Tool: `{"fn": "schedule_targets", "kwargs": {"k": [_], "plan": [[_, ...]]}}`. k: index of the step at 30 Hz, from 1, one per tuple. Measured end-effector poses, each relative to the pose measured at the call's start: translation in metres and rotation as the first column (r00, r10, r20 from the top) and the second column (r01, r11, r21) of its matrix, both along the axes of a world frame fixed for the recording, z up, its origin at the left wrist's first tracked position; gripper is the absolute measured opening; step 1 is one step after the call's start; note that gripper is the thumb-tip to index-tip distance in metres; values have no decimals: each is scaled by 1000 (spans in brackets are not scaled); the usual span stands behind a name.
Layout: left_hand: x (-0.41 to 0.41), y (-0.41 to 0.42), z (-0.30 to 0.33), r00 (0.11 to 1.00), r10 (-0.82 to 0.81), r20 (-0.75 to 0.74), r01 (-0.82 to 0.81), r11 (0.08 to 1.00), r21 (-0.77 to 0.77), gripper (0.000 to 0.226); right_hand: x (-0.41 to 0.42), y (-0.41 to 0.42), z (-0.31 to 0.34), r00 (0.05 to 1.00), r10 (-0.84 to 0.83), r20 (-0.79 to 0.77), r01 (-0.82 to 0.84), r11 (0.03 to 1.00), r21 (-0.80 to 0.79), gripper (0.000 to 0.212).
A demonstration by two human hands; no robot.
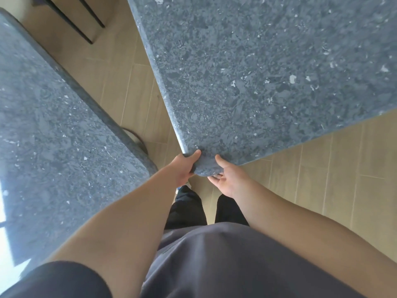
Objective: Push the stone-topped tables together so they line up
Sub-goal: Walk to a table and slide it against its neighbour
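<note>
Two grey speckled stone-topped tables fill the head view. The right table (268,67) reaches from the top right down to a rounded near corner at the centre. My left hand (184,167) grips that corner from its left side, thumb on top and fingers curled under the edge. My right hand (225,177) holds the same corner from the right, thumb lying on the top and fingers under the slab. The left table (53,143) lies at an angle to the right one, under my left forearm. A wedge-shaped gap of floor separates the two tops.
Beige tiled floor (133,87) shows in the gap and to the lower right. Black metal legs (86,20) stand at the top left. A round table base (137,138) peeks out under the left table's edge. My legs and feet are below the gripped corner.
</note>
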State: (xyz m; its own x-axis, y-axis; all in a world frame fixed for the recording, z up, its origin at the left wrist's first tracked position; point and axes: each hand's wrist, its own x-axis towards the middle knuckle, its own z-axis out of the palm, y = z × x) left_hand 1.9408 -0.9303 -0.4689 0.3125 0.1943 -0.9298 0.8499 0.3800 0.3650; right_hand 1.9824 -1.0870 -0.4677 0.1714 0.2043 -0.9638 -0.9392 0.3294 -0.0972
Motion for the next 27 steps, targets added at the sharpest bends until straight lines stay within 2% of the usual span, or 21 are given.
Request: {"fn": "schedule_targets", "kwargs": {"k": [3,6,10,13,14,16,18,20,22,24,27], "plan": [[7,8,-6,995,95,6,-93,989,-112,52,-1,2,-2,1000,9,2,-9,1000,-9,41],[15,16,-9,992,114,59,-110,992,-69,66,-5,9,-6,1000,-19,14,20,998,-61,40],[20,31,-16,988,121,100,-96,971,-221,85,-14,32,-15,970,-226,90,236,964,-126,39],[24,42,-15,984,167,61,-139,938,-318,57,-20,45,-14,935,-310,173,337,927,-161,48],[25,43,-16,989,143,42,-125,947,-297,53,-22,45,-12,923,-329,201,358,924,-131,47],[29,46,-17,998,46,38,-35,966,-255,70,-24,42,-12,914,-327,238,353,933,-74,54],[31,51,-25,999,-12,48,23,969,-247,86,-23,41,-12,929,-270,254,303,948,-98,69],[30,55,-29,997,-53,59,67,960,-271,91,-22,43,-9,947,-216,237,259,951,-167,68],[30,54,-22,995,-58,77,77,957,-280,77,-20,46,-7,959,-204,200,250,936,-247,61],[30,53,-13,994,-66,86,89,953,-289,61,-18,48,-6,963,-191,191,239,931,-274,64],[30,54,-3,991,-98,92,120,952,-283,53,-20,52,-4,953,-215,212,273,914,-299,63]]}}
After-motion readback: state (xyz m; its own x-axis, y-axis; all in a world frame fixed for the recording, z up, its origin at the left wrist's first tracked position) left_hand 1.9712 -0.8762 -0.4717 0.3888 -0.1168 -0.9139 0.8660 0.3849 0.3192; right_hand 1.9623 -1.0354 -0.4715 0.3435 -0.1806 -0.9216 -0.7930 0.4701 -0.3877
